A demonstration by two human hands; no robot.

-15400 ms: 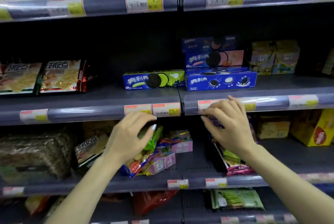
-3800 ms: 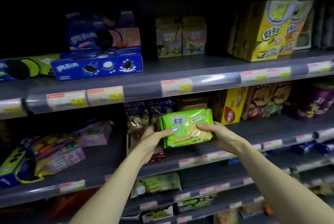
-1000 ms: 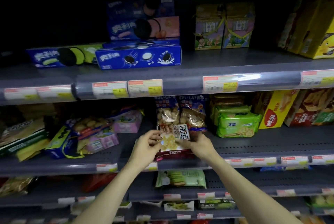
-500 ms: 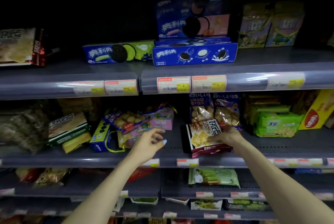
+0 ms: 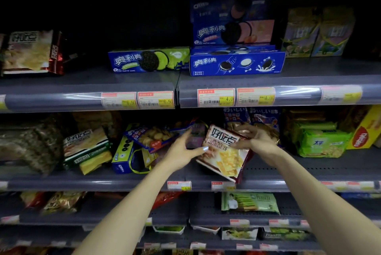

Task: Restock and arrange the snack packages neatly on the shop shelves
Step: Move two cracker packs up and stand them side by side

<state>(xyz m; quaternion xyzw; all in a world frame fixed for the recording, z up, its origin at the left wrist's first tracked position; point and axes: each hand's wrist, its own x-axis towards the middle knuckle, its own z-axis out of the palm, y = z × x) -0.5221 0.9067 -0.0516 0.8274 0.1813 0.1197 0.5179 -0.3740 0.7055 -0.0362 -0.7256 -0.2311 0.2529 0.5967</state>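
The cracker packet, tilted above the middle shelf near its front edge, is pinched at its top by the right hand, the left hand only touching it with loose fingers, so this thin grip could let it slip off the edge.

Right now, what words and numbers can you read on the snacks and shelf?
"奥利奥": long blue biscuit box, green-and-blue biscuit box, pink-and-blue biscuit box.
"好吃点": red-edged cracker packet.
"4.0": yellow-patched price tag.
"Delfi", perhaps: yellow carton.
The other tags and packets: too blurred.
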